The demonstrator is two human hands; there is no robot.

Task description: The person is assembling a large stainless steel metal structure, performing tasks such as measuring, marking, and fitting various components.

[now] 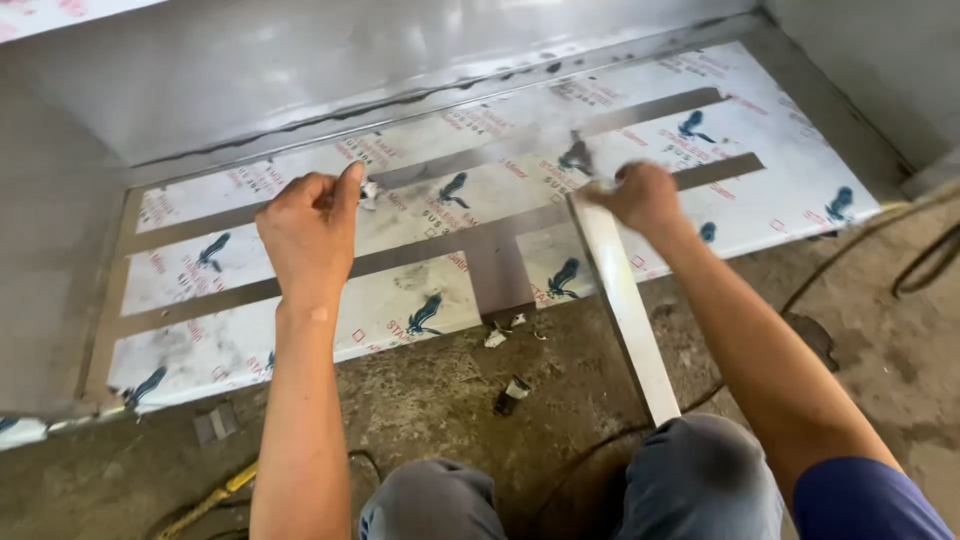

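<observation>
A large steel sheet [800, 190] lies flat on the concrete floor [430, 400], most of it covered by white film printed with small blue bird shapes; bare grey strips cross it where the film is gone.

The left hand [308, 232] rests on the sheet's middle band, fingers curled in and thumb stretched up, pinching a small torn scrap of film [369, 191] at the edge of a bare strip. How tightly it grips, I cannot tell.

The right hand [643, 197] sits further along the sheet, toward its far end, fingers closed around the upper end of a long flat metal bar [625, 305]. The bar slants from the sheet back over its near edge to the person's knee [690, 470] (grey trousers).

Just off the sheet's near edge, small white scraps [497, 336] lie on the floor beside a dark lump [511, 395]. A yellow tool handle [205, 503] lies further from that edge, and cables [925, 262] curl past the sheet's end.
</observation>
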